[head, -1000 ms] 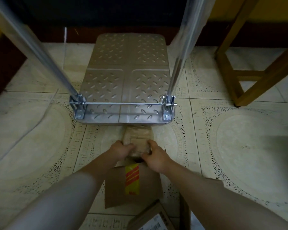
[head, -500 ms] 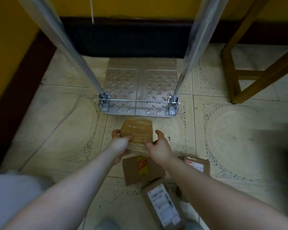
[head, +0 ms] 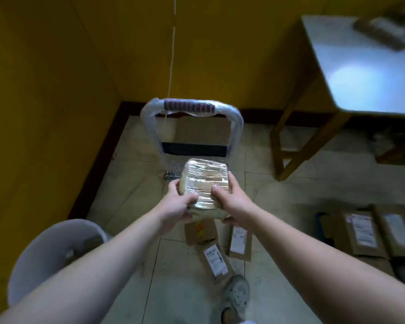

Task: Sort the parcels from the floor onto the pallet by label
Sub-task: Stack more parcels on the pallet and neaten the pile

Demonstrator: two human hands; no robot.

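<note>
The taped parcel is up in the air, just on the near side of the pallet cart and below its handle bar, so it is lifted off the floor but not yet set down. It is carried by 2 hands. The left hand has a grip curled round the parcel's left edge with the thumb laid on top. The right hand has a grip wrapped round the right edge and underside, thumb also on top.

Little of the cart's deck shows, since the parcel and the handle hide most of it, and no parcel can be seen lying on the part that does show. I judge the sorting to be at an early stage, perhaps the 1st placement.

Plenty is left. Nearer to the person than the cart, 3 parcels lie on the floor close together: a striped parcel and 2 labelled parcels. Well to the right of the cart, at least 2 flat parcels lie side by side. Their labels are too blurred to read, so I cannot tell which group each belongs to.
</note>
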